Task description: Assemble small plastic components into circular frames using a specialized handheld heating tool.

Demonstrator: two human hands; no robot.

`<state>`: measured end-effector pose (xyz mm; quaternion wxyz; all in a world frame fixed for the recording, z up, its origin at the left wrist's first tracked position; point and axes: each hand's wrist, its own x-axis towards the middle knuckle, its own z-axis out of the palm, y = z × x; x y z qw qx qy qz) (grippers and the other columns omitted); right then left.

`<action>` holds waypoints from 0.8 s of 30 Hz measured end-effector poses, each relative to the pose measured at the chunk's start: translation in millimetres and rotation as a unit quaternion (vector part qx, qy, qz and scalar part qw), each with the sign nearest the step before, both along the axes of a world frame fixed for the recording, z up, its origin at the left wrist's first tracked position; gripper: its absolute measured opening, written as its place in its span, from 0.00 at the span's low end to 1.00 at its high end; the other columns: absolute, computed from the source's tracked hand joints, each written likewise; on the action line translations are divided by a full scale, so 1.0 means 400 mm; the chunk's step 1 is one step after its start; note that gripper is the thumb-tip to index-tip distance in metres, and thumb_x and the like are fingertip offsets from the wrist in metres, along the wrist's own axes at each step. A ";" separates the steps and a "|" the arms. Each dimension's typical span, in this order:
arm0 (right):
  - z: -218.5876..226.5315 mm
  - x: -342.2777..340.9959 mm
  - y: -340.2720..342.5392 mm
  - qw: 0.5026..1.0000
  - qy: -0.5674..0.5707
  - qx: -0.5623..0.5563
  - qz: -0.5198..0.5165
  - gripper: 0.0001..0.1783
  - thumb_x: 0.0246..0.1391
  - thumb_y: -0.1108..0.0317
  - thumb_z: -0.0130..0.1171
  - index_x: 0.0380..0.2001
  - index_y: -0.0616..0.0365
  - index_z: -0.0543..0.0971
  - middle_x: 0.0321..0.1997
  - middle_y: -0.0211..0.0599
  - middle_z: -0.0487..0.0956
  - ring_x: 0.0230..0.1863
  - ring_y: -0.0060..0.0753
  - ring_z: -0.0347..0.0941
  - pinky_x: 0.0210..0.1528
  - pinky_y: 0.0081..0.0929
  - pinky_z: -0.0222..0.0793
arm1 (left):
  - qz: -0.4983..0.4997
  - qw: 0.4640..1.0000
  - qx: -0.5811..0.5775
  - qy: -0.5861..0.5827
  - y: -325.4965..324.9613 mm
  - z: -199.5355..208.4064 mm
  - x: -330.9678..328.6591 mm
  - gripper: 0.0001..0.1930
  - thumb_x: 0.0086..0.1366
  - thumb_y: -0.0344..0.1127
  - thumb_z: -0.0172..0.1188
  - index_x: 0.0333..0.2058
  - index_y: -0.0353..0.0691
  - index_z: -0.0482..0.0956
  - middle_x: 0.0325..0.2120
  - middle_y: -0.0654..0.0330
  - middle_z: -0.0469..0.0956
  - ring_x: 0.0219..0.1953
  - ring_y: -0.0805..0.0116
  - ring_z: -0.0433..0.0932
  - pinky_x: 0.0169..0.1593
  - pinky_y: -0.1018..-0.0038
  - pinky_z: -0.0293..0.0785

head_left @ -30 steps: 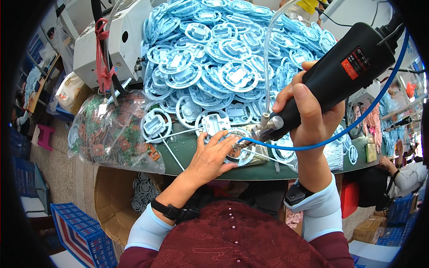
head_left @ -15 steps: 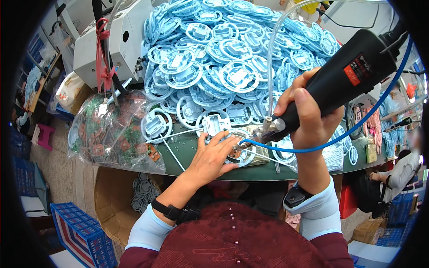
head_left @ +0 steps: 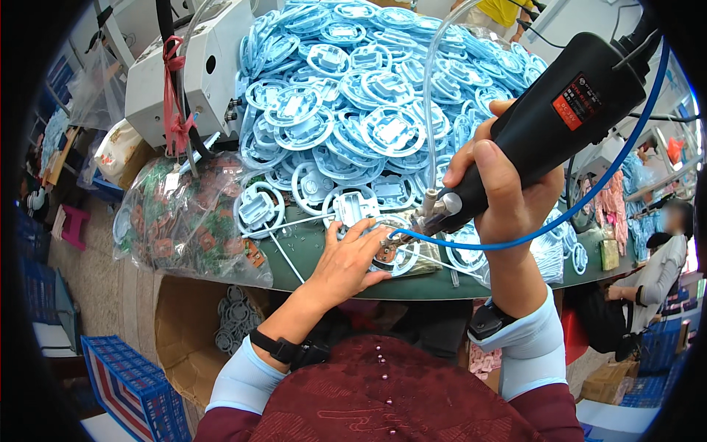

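Observation:
My right hand (head_left: 515, 184) is wrapped round a black electric screwdriver (head_left: 563, 110), tilted with its lower end down to the left. A clear hose (head_left: 429, 110) and a blue cable (head_left: 545, 234) run along the tool. Its tip meets a small orange-brown circuit board (head_left: 384, 254) in a round light blue plastic part (head_left: 405, 264). My left hand (head_left: 346, 259) rests with spread fingers on the left side of that part, partly covering it. Just beyond my left fingers lies another light blue round part (head_left: 352, 206).
A large heap of light blue round parts (head_left: 390, 129) covers the far side of the green table (head_left: 324, 283). On the left are a clear bag of circuit boards (head_left: 195, 221) and a grey-white machine (head_left: 180, 81). Below stand a cardboard box (head_left: 180, 331) and a blue crate (head_left: 136, 383). Another person (head_left: 652, 276) is at the right.
The screwdriver and my right hand have shifted slightly left and tilted a little. My left hand stays in place on the round part.

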<state>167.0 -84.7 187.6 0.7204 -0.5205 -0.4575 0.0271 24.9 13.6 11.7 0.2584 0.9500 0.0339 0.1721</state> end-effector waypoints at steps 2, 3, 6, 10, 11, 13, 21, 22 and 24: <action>-0.007 0.001 0.002 1.000 0.003 -0.001 -0.007 0.21 0.52 0.76 0.54 0.49 0.73 0.66 0.27 0.40 0.72 0.21 0.31 0.75 0.25 0.24 0.71 | -0.008 1.000 0.015 -0.006 0.000 0.000 0.003 0.35 0.48 0.43 0.73 0.53 0.40 0.70 0.52 0.58 0.72 0.61 0.58 0.63 0.58 0.46 0.54; -0.009 0.002 0.002 1.000 0.007 -0.002 -0.008 0.21 0.52 0.76 0.54 0.49 0.73 0.66 0.27 0.40 0.73 0.21 0.31 0.75 0.25 0.24 0.71 | -0.008 1.000 0.014 -0.005 0.001 0.001 0.003 0.35 0.48 0.43 0.73 0.53 0.40 0.70 0.52 0.58 0.72 0.61 0.58 0.63 0.58 0.46 0.54; -0.013 0.003 0.002 1.000 0.013 -0.002 -0.007 0.21 0.52 0.76 0.54 0.49 0.73 0.67 0.28 0.40 0.73 0.21 0.31 0.75 0.25 0.24 0.71 | -0.007 1.000 0.014 -0.004 0.001 0.004 0.001 0.36 0.48 0.43 0.73 0.55 0.40 0.69 0.52 0.57 0.73 0.61 0.58 0.63 0.58 0.46 0.54; -0.017 0.006 0.005 1.000 0.011 0.001 -0.002 0.21 0.51 0.76 0.54 0.49 0.73 0.67 0.28 0.40 0.73 0.21 0.31 0.75 0.25 0.24 0.71 | -0.002 1.000 0.013 -0.004 0.001 0.008 0.001 0.37 0.47 0.43 0.73 0.55 0.40 0.68 0.51 0.57 0.73 0.61 0.58 0.63 0.58 0.46 0.54; -0.017 0.006 0.005 1.000 0.011 0.000 -0.002 0.21 0.51 0.76 0.54 0.49 0.73 0.67 0.28 0.40 0.73 0.21 0.31 0.75 0.25 0.24 0.71 | -0.002 1.000 0.014 -0.003 0.001 0.007 0.002 0.37 0.47 0.43 0.73 0.56 0.40 0.67 0.51 0.57 0.73 0.61 0.58 0.63 0.58 0.46 0.54; -0.016 0.003 0.005 1.000 0.028 0.004 0.001 0.19 0.51 0.76 0.54 0.46 0.71 0.67 0.28 0.40 0.73 0.20 0.31 0.75 0.25 0.24 0.71 | -0.001 1.000 0.017 -0.005 0.002 0.006 0.002 0.38 0.47 0.43 0.73 0.56 0.40 0.67 0.51 0.57 0.73 0.61 0.58 0.63 0.58 0.46 0.54; -0.020 0.008 0.020 1.000 0.006 -0.024 -0.015 0.17 0.51 0.79 0.54 0.45 0.68 0.67 0.28 0.39 0.73 0.22 0.30 0.75 0.27 0.25 0.72 | 0.001 1.000 0.023 0.000 0.001 -0.004 0.005 0.31 0.47 0.45 0.73 0.49 0.39 0.74 0.52 0.57 0.73 0.61 0.57 0.63 0.58 0.46 0.54; -0.012 0.001 0.022 0.999 0.032 -0.022 -0.011 0.17 0.51 0.79 0.54 0.46 0.69 0.67 0.28 0.39 0.73 0.22 0.30 0.74 0.27 0.25 0.72 | 0.005 1.000 0.011 0.011 0.001 -0.006 0.004 0.30 0.47 0.45 0.73 0.47 0.39 0.75 0.52 0.57 0.73 0.61 0.57 0.62 0.58 0.46 0.54; 0.006 -0.008 0.017 0.999 0.053 -0.003 0.003 0.18 0.51 0.78 0.54 0.46 0.69 0.67 0.28 0.40 0.73 0.21 0.31 0.74 0.27 0.25 0.72 | 0.013 1.000 -0.004 -0.009 0.001 0.006 0.006 0.25 0.47 0.45 0.73 0.43 0.40 0.78 0.50 0.57 0.74 0.60 0.57 0.64 0.58 0.50 0.55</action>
